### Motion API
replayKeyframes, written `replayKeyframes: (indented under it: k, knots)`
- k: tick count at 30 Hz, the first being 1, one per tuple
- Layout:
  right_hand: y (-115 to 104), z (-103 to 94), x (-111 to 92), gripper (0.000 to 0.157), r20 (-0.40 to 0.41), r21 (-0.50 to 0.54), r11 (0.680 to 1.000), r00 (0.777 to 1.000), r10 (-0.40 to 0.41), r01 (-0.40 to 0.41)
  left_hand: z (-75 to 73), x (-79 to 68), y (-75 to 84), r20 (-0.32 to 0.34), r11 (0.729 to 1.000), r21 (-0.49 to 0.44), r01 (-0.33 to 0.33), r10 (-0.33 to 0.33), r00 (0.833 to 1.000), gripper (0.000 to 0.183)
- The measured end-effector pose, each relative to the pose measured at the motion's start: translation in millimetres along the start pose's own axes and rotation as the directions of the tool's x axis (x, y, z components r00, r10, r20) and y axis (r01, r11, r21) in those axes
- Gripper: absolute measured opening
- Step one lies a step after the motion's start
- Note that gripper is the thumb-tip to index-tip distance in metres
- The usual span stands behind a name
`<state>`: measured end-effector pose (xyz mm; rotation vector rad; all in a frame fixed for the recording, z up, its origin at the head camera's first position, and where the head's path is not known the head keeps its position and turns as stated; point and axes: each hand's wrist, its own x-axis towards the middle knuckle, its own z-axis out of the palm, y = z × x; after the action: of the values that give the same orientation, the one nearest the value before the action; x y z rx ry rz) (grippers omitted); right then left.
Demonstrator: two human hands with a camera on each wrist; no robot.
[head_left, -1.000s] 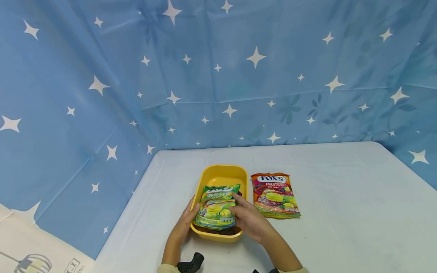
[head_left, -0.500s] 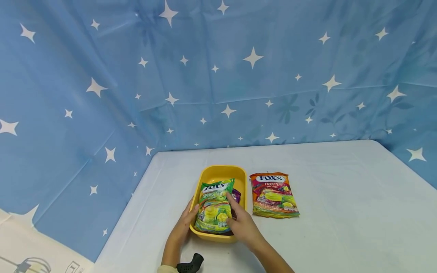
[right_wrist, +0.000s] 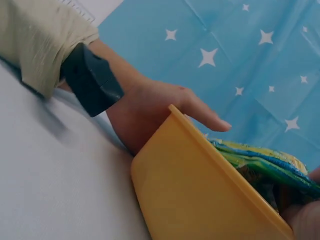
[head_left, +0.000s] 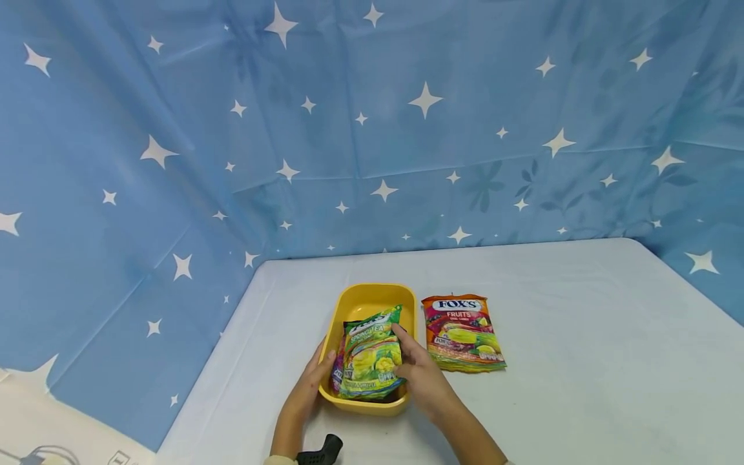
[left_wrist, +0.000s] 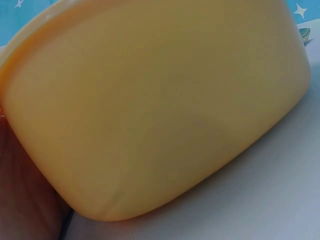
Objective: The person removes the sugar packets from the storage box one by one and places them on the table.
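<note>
Green packet (head_left: 369,363) farther right, over purple packet (head_left: 337,374)

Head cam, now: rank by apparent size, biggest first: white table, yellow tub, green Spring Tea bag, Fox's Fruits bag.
1. White table
2. Yellow tub, by outline
3. Unranked: Fox's Fruits bag and green Spring Tea bag. Too close to call; the green one lies tilted, its edge partly behind the right hand.

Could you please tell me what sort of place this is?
Perhaps a makeshift filming corner: a white table, a blue starry curtain behind it, and a yellow container on top.
</note>
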<state>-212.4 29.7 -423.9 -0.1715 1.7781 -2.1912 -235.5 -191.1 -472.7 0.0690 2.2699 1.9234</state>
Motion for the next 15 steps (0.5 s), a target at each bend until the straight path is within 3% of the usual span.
replayKeyframes:
  k: [5, 9, 12, 15]
  knots:
    - [-1.9, -12.7, 0.3, 0.069, 0.059, 0.173, 0.984, 0.997, -0.043, 0.033, 0.3, -0.6, 1.3, 0.007, 1.0, 0.006, -0.003, 0.003, 1.0, 0.067]
    - [-9.7, -30.7, -1.0, 0.07, 0.061, 0.322, 0.945, 0.994, -0.088, 0.064, 0.0, -1.1, 1.3, 0.014, 1.0, 0.001, 0.005, -0.005, 1.0, 0.068]
    - [-17.2, -50.0, -3.6, 0.072, 0.046, 0.379, 0.921, 0.992, -0.118, 0.092, 0.2, -1.2, 0.8, 0.017, 1.0, -0.012, 0.005, -0.005, 1.0, 0.068]
    - [-23.0, -74.7, -9.0, 0.074, 0.053, 0.362, 0.923, 0.986, -0.158, 0.129, 0.8, -2.3, 0.3, 0.021, 1.0, -0.002, 0.009, -0.009, 1.0, 0.068]
